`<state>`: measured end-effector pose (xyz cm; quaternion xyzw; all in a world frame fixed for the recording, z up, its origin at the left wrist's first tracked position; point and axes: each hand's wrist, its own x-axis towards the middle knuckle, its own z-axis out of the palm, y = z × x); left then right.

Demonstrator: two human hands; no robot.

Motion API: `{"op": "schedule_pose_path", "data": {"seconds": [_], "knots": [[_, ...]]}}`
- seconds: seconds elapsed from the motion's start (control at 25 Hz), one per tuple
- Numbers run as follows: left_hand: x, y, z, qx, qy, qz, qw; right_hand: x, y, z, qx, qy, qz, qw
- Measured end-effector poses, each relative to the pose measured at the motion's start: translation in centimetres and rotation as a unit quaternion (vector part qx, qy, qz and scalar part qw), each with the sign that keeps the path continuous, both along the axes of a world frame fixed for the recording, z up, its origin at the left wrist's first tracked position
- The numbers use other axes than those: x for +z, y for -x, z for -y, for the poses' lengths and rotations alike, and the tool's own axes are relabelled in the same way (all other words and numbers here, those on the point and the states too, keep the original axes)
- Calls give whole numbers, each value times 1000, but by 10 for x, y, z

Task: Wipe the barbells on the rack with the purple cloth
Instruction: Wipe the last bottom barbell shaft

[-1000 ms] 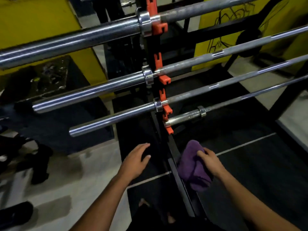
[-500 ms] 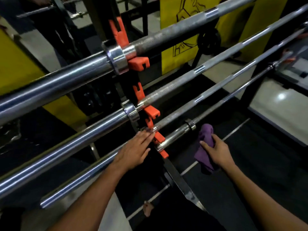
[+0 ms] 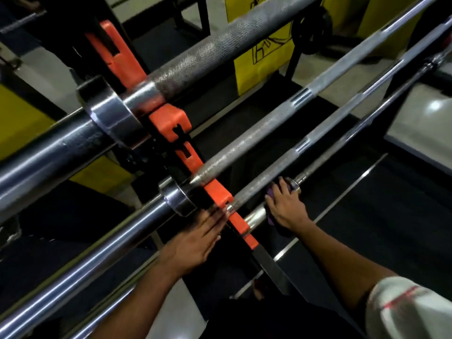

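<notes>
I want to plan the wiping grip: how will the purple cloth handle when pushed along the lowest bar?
The purple cloth looks soft and floppy: it bunches under the right hand on the lowest steel barbell. It probably slides easily on that shiny sleeve and likely drags more on the knurled shafts.

The right hand is up from beside the rack and now presses the purple cloth onto the lowest barbell, just at 4 o'clock of the orange hooks; a second ago it held the cloth low, clear of every bar. The cloth now shows only as slivers under the palm. The left hand, earlier open in the air below the bars, now lies with straight fingers against the third barbell at the rack upright. The camera is closer, and the bars fill more of the view.
</notes>
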<state>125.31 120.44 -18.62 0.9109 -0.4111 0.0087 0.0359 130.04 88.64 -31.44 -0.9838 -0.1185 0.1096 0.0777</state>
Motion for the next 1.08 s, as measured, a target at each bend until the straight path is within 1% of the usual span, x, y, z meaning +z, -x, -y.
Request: {"op": "schedule_pose_path", "data": {"seconds": [0.04, 0.08, 0.2, 0.28, 0.36, 0.4, 0.44, 0.48, 0.6, 0.64, 0.72, 0.76, 0.8, 0.88, 0.92, 1.0, 1.08], "knots": [[-2, -3, 0, 3, 3, 0, 1000, -1, 0, -4, 25, 25, -2, 999], [-3, -5, 0, 2, 2, 6, 1000, -2, 3, -10, 43, 24, 5, 999], [-4, -3, -1, -4, 7, -12, 1000, 5, 35, -45, 34, -41, 6, 999], [-3, -6, -2, -12, 13, -15, 1000, 6, 56, -69, 48, -107, 60, 991], [0, -5, -2, -10, 1, -30, 999, 10, 67, -75, 50, -151, 3, 987], [1, -4, -1, -6, -2, -37, 999, 10, 65, -68, 49, -151, -30, 987], [1, -4, -1, -4, -3, -38, 999, 5, 58, -57, 39, -150, -40, 987], [1, -4, -2, -5, -4, -35, 999, 3, 48, -45, 17, -160, -29, 987], [3, -4, -1, -1, -1, -27, 1000, 2, 10, -5, -104, -173, 12, 979], [3, -3, -1, 0, 2, -26, 1000, -1, 0, 3, -126, -164, 14, 978], [2, -5, 0, -3, 1, -20, 1000, -5, -9, 7, -135, -159, 19, 978], [1, -4, 0, -5, -2, -20, 1000, -6, -5, 0, -122, -168, 22, 978], [0, -3, -2, -7, -3, -22, 1000, -5, 5, -15, -89, -177, 19, 980], [1, -4, -2, -8, 2, -20, 1000, -6, 36, -56, -5, -180, -9, 984], [1, -5, -2, -7, 3, -21, 1000, -6, 49, -73, 18, -176, -24, 984], [0, -4, -2, -4, 2, -23, 1000, -3, 53, -80, 28, -175, -38, 983], [0, -3, -2, -3, 8, -21, 1000, -1, 34, -54, 1, -186, -34, 982]]}}
